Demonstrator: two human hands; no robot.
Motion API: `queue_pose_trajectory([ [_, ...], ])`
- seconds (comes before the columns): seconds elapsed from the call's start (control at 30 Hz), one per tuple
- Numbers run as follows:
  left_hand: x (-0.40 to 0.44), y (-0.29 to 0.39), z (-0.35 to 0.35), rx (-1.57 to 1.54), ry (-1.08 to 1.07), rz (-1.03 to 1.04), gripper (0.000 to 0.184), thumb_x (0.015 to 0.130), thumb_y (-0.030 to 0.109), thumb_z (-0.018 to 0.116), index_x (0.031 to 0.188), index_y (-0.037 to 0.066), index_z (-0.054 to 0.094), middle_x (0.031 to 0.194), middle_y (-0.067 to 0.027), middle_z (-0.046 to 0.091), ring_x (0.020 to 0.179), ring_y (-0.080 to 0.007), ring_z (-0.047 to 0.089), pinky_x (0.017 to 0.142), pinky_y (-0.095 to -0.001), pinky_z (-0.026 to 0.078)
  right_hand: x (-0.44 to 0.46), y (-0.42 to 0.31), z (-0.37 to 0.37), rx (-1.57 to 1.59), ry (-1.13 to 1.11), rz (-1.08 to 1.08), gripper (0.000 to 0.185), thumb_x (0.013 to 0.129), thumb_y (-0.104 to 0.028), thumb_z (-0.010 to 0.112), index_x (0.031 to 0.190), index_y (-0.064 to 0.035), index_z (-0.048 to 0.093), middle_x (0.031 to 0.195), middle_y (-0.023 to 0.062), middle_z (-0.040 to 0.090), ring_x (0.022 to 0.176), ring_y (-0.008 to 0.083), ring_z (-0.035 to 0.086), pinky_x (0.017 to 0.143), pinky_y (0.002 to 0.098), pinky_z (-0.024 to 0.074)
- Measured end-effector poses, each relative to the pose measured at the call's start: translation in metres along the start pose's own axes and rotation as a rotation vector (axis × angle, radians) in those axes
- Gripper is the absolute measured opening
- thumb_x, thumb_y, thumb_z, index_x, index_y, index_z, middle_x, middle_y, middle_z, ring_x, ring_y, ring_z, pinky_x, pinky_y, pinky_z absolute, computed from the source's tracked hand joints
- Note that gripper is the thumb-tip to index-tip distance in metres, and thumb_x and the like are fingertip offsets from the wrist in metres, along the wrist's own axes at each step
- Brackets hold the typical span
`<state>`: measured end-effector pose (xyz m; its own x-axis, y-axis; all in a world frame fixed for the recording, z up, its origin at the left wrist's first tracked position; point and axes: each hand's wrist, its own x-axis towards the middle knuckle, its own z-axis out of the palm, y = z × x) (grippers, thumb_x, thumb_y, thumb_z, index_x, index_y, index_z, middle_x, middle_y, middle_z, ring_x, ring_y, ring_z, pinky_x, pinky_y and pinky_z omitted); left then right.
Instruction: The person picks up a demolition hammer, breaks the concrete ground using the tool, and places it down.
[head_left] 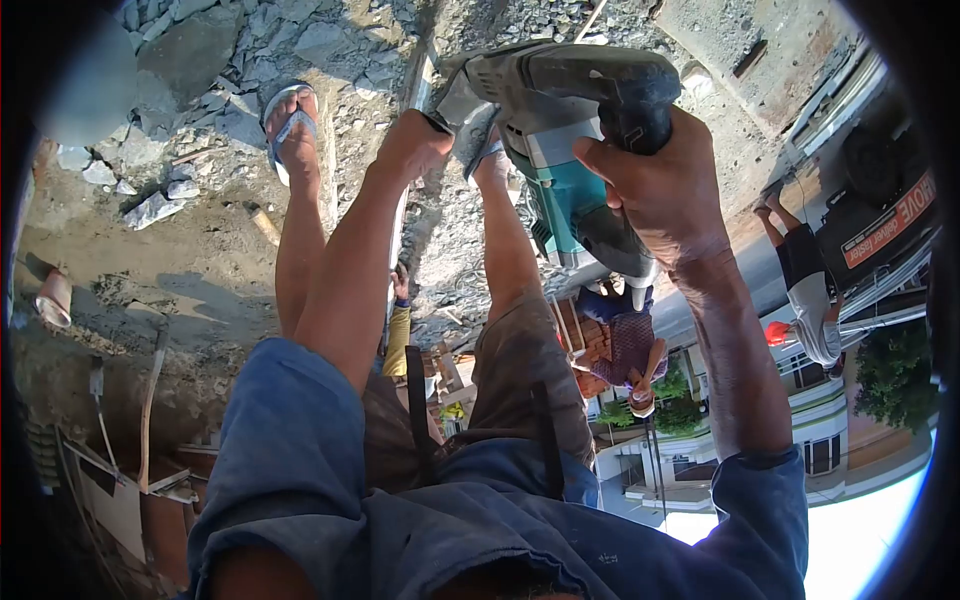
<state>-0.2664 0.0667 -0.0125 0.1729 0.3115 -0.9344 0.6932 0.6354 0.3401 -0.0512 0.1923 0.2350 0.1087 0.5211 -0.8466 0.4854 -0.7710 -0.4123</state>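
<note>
A teal and grey demolition hammer with a black, dusty housing spans the upper middle of the head view. My right hand is closed around its black rear handle, thumb across the near side. At the hammer's front end, my left hand is closed on a dark grip; its fingers are mostly hidden. The power cord end points down from the handle. Where the bit meets the ground cannot be made out. My sandalled foot stands on the rubble left of the hammer.
Broken concrete chunks and rubble cover the ground. A wooden-handled tool stands at the left. A person in a patterned shirt is behind me, another in a yellow sleeve is close by, and a third person is beside a dark vehicle.
</note>
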Motion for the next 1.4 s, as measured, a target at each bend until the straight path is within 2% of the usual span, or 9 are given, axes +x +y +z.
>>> queue_pose_trajectory([
  [0.4,0.068,0.060,-0.106,0.486,-0.207,0.236,0.036,0.080,0.023,0.063,0.056,-0.002,0.060,0.044,-0.0111,0.053,0.036,-0.0197,0.049,0.045,-0.0381,0.044,0.108,-0.070,-0.004,-0.092,-0.333,0.129,0.019,0.086,-0.021,0.071,0.086,-0.0028,0.065,0.070,0.0033,0.061,0.061,0.0101,0.058,0.058,0.0273,0.0461],
  [0.47,0.037,0.099,-0.132,0.423,-0.152,-0.075,0.030,0.076,0.029,0.070,0.093,0.004,0.071,0.078,-0.0112,0.068,0.065,-0.0230,0.062,0.060,-0.0384,0.049,0.121,-0.064,0.000,-0.097,-0.350,0.131,0.019,0.086,-0.021,0.071,0.088,-0.0026,0.065,0.072,0.0038,0.061,0.063,0.0104,0.058,0.059,0.0275,0.0464],
  [0.63,0.079,0.103,-0.123,0.512,-0.130,-0.059,0.031,0.075,0.029,0.070,0.094,0.004,0.072,0.085,-0.0138,0.071,0.071,-0.0278,0.067,0.060,-0.0425,0.051,0.146,-0.049,0.008,-0.103,-0.383,0.127,0.021,0.085,-0.021,0.071,0.091,-0.0018,0.065,0.075,0.0051,0.063,0.066,0.0110,0.060,0.061,0.0281,0.0473],
  [0.73,0.131,0.079,-0.092,0.928,-0.497,-0.252,0.030,0.075,0.027,0.069,0.093,0.004,0.071,0.084,-0.0140,0.071,0.073,-0.0284,0.067,0.059,-0.0437,0.050,0.153,-0.039,0.008,-0.107,-0.399,0.122,0.022,0.085,-0.021,0.071,0.093,-0.0014,0.064,0.076,0.0059,0.063,0.068,0.0114,0.060,0.063,0.0284,0.0478],
  [0.87,0.053,0.082,-0.083,0.622,-0.136,-0.002,0.024,0.076,0.019,0.062,0.090,0.002,0.072,0.084,-0.0211,0.070,0.077,-0.0333,0.068,0.067,-0.0441,0.052,0.155,-0.022,0.009,-0.086,-0.406,0.097,0.024,0.085,-0.021,0.071,0.095,-0.0009,0.064,0.079,0.0069,0.064,0.071,0.0120,0.061,0.064,0.0288,0.0485],
  [0.93,0.099,0.017,-0.042,0.763,-0.243,0.341,0.029,0.081,0.022,0.064,0.064,-0.002,0.064,0.047,-0.0110,0.056,0.038,-0.0183,0.050,0.047,-0.0386,0.046,0.140,-0.016,0.004,-0.076,-0.411,0.100,0.024,0.085,-0.021,0.071,0.096,-0.0006,0.064,0.080,0.0074,0.065,0.072,0.0122,0.062,0.065,0.0290,0.0488],
  [0.97,0.085,0.003,-0.034,0.719,-0.242,0.399,0.026,0.081,0.021,0.065,0.067,-0.002,0.066,0.051,-0.0121,0.059,0.042,-0.0193,0.055,0.046,-0.0391,0.046,0.129,-0.013,-0.002,-0.075,-0.401,0.098,0.025,0.084,-0.021,0.071,0.097,-0.0004,0.064,0.081,0.0077,0.065,0.073,0.0124,0.062,0.066,0.0291,0.0490],
  [1.2,-0.055,-0.057,0.046,-0.307,-0.271,-0.164,0.031,0.081,0.025,0.076,0.066,0.003,0.060,0.052,-0.0053,0.058,0.041,-0.0141,0.053,0.043,-0.0319,0.042,-0.048,0.062,0.030,-0.091,-0.150,0.011,0.039,0.079,-0.020,0.071,0.112,-0.0001,0.062,0.091,0.0144,0.070,0.081,0.0235,0.067,0.076,0.0367,0.0512],
  [1.4,-0.108,-0.060,0.077,0.054,-0.059,-0.117,0.036,0.076,0.037,0.076,0.085,0.003,0.073,0.079,-0.0194,0.071,0.082,-0.0364,0.070,0.074,-0.0430,0.054,-0.139,0.124,0.034,0.230,-0.053,0.301,0.034,0.080,-0.009,0.075,0.109,0.0029,0.063,0.092,0.0093,0.070,0.082,0.0134,0.065,0.073,0.0296,0.0510],
])
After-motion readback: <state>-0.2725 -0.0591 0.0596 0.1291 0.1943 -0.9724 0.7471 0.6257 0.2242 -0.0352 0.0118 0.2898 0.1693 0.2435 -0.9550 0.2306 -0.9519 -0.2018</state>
